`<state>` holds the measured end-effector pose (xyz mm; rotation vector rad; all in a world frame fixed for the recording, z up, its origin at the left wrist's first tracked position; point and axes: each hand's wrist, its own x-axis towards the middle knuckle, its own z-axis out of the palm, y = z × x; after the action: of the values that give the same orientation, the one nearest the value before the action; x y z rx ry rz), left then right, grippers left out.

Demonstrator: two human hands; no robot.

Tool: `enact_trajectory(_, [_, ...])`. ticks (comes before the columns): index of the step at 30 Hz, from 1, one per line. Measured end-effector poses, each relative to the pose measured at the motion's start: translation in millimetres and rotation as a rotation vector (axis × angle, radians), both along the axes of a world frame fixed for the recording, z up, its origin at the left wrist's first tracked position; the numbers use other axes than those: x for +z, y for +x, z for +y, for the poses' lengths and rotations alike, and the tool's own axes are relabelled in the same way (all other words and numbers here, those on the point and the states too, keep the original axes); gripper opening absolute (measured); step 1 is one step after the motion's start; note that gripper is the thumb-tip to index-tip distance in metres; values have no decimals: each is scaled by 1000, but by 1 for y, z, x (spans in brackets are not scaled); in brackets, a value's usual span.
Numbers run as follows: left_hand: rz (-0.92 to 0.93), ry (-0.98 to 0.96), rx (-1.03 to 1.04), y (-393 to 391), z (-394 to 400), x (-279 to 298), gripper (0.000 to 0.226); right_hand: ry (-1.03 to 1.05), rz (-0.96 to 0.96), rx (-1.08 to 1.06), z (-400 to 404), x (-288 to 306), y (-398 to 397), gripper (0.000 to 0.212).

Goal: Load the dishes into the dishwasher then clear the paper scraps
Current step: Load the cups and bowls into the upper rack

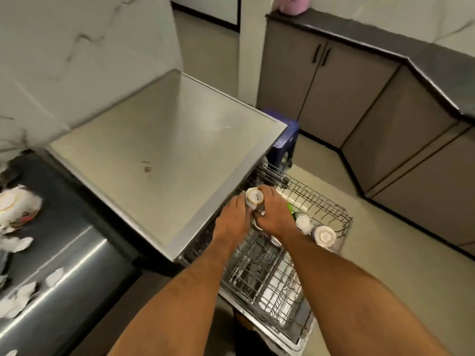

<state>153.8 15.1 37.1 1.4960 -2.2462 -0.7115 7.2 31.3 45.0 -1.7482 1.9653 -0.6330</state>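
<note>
White cup (254, 197), upturned, gripped by both hands' fingers (267, 194); best lowered straight between rack (331, 204) tines, 10 o'clock of other cups (325, 236).

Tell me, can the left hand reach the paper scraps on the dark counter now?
Probably not at once: the left hand grips the upturned cup over the rack. The paper scraps lie uncovered, far to its left.
</note>
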Motion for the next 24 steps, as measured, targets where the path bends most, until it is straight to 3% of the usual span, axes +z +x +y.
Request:
enact_trajectory(6, [-10,227,-62,-47,-44,-58,51,168,7,-45,-39,-59,-51,65])
enact_trajectory(12, [-55,393,2,-64,-75,-115,69,356,47,51,-80,-117,-59,99])
enact_trajectory(24, [-97,487,157,-73,-91,-193,68,427,27,141,-117,-201,-47,89])
